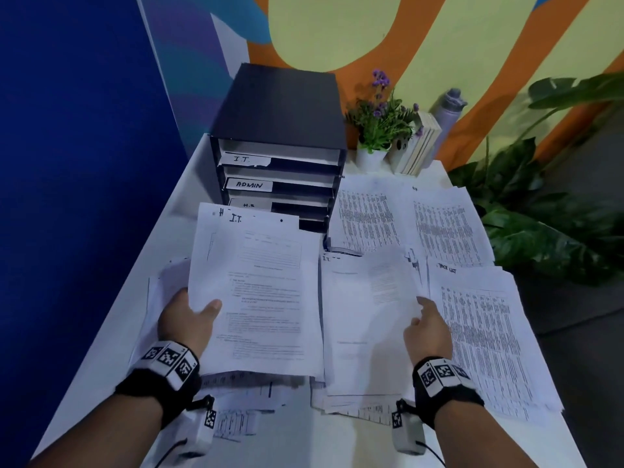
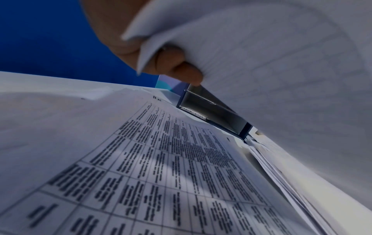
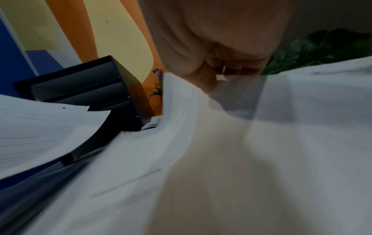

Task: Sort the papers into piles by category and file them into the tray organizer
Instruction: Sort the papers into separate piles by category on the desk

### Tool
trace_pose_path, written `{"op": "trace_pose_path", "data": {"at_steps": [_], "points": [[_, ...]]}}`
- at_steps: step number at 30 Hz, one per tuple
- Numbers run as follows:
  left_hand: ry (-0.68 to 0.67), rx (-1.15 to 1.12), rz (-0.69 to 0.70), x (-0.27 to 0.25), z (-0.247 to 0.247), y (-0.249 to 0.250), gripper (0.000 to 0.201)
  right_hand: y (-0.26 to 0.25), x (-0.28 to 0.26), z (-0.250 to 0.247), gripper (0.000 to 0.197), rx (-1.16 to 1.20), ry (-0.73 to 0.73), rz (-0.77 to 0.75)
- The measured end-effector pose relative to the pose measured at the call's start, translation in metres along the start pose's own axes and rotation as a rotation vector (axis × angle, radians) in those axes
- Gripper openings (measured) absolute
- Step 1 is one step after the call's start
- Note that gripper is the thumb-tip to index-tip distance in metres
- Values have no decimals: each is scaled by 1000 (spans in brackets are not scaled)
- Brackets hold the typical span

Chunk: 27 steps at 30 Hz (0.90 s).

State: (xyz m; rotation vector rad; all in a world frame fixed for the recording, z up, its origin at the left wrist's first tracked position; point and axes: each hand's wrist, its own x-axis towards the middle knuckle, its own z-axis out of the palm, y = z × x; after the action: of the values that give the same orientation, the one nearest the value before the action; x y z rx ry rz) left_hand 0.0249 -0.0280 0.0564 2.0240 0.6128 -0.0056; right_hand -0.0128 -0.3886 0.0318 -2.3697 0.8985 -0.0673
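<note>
My left hand [image 1: 189, 315] grips the left edge of a stack of text sheets marked "I.T." [image 1: 256, 292], thumb on top, lifted over a pile of table sheets [image 2: 161, 167]. My right hand [image 1: 427, 327] pinches the right edge of a blurred sheet [image 1: 371, 282] on the middle pile, also marked "I.T." The black tray organizer [image 1: 280, 130] stands behind, with slots labelled I.T., ADMIN and H.R. A "Task list" pile [image 1: 489, 332] lies to the right. Two more piles of table sheets [image 1: 364, 217] lie beyond it. The left wrist view shows my fingers [image 2: 181, 68] under the held stack.
Papers cover most of the white table [image 1: 111, 332]. At the back right stand a small potted plant with purple flowers [image 1: 378, 130], upright books [image 1: 422, 146] and a grey bottle [image 1: 449, 109]. Large green leaves [image 1: 540, 214] hang beyond the right edge. A blue partition [image 1: 67, 197] borders the left.
</note>
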Motion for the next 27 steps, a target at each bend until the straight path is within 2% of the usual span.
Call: {"op": "trace_pose_path", "data": {"at_steps": [2, 4, 6, 8, 9, 10, 14, 17, 22, 27], "points": [[14, -6, 8, -3, 0, 2, 18, -7, 0, 1, 56, -115, 52, -97], [31, -11, 19, -5, -1, 3, 21, -21, -5, 9, 51, -67, 28, -195], [38, -21, 41, -9, -2, 5, 23, -41, -16, 19, 44, 219, -182, -213], [22, -64, 52, -13, -3, 7, 28, -61, -33, 30, 40, 458, -451, -113], [8, -90, 44, -15, -3, 8, 29, -68, -41, 36, 39, 549, -536, -63], [-10, -112, 30, -17, -2, 8, 30, -73, -47, 41, 38, 614, -560, -33], [-77, -143, -11, -22, 3, 3, 17, -79, -51, 46, 36, 612, -380, -50], [-101, -114, 10, -22, 4, -5, 16, -74, -48, 37, 30, 574, -312, -95], [-124, -84, 11, -20, 7, -14, 16, -56, -39, 28, 15, 483, -323, -101], [-123, -79, 18, -20, 12, -15, 13, -36, -36, 24, 21, 540, -450, 42]]}}
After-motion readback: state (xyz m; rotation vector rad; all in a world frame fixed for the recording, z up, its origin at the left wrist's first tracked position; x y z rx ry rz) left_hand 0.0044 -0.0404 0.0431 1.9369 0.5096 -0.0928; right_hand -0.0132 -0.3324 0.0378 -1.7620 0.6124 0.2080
